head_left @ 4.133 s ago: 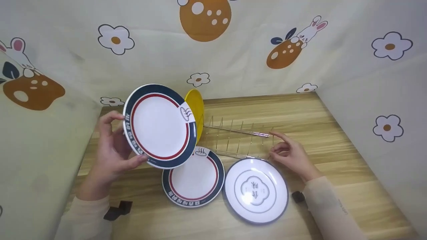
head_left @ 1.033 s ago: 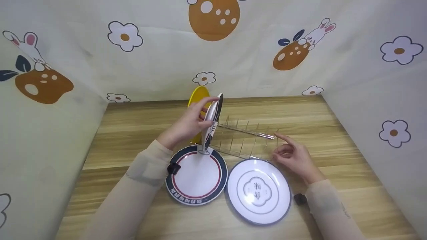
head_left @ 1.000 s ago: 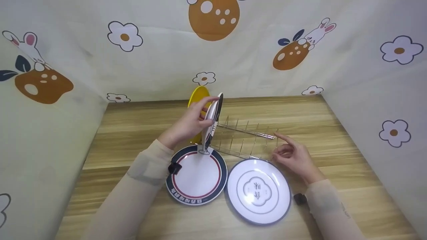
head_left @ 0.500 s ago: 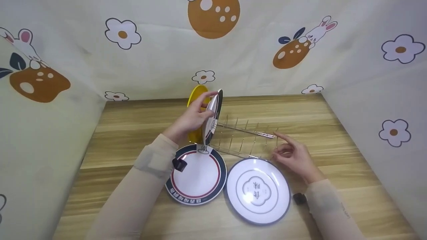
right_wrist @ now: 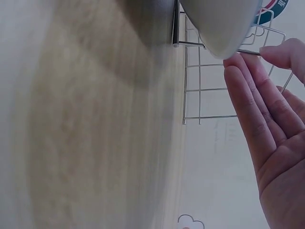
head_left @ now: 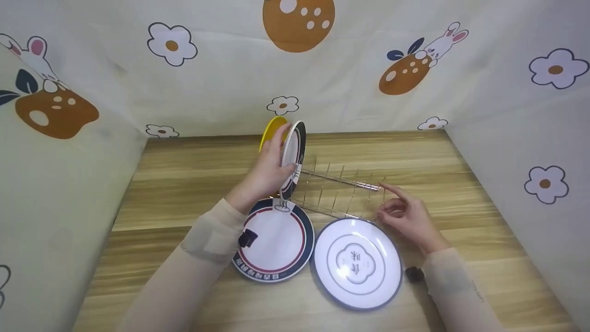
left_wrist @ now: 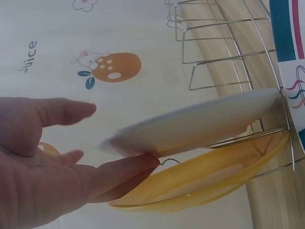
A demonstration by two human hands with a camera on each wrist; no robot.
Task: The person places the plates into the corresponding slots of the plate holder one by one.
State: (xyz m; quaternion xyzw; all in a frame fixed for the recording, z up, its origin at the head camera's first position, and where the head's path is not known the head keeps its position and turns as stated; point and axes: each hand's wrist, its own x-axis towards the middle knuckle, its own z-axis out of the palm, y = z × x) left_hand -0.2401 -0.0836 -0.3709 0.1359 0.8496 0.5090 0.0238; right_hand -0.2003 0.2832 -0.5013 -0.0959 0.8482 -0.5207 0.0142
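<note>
- The left hand [head_left: 267,170] is loose: its fingers are stretched out with the tips touching the standing plate [head_left: 290,150], while the thumb stands clear of it in the left wrist view.
- The right hand [head_left: 408,216] pinches the wire rack [head_left: 364,185] by its right end, with a thin wire between thumb and fingers.
- The standing plate, dark-rimmed with a red ring, is on edge and slightly tilted at the left end of the rack.
- Just left of it the yellow plate [head_left: 269,134] also stands on edge in the rack, with the left fingers reaching in between the two.
- The rack's remaining prongs run from the standing plate toward the right hand.
- In front of the rack's left part lies the flat plate [head_left: 276,240], with a like dark rim and red ring.
- Just right of that lies the white plate [head_left: 357,263], thin-rimmed and lettered at its centre, close to the right hand; whether the two rims touch is hard to tell.
- Pale sleeves [head_left: 161,281] cover both forearms.
- All this is on a wood-grain tabletop [head_left: 207,157].
- Around it hangs cream cloth [head_left: 216,92] printed with flowers, rabbits and orange fruit.
</note>
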